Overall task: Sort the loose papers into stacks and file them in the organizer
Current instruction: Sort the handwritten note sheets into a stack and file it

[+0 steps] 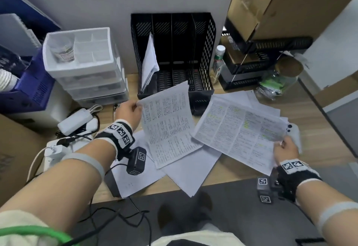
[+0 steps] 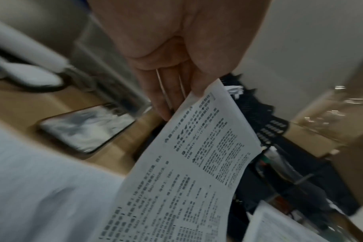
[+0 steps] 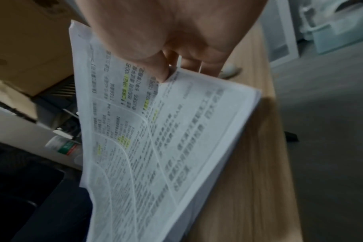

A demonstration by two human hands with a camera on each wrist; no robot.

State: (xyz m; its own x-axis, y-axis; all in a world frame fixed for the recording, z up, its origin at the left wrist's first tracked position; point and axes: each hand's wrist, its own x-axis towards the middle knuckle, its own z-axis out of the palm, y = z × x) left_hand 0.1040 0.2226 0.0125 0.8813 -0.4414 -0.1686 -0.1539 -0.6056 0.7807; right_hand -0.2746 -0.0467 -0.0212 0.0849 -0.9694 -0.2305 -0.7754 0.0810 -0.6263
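Pinching separate printed sheets [image 1: 170, 127], both hands [image 1: 128, 113].

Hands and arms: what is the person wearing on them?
Both hands, left and right, are bare. Each wrist has a black band with white edges carrying black-and-white square code markers. A small black camera block, also marked, hangs beneath each wrist. A grey band circles each forearm. Pale sleeves begin near the elbows.
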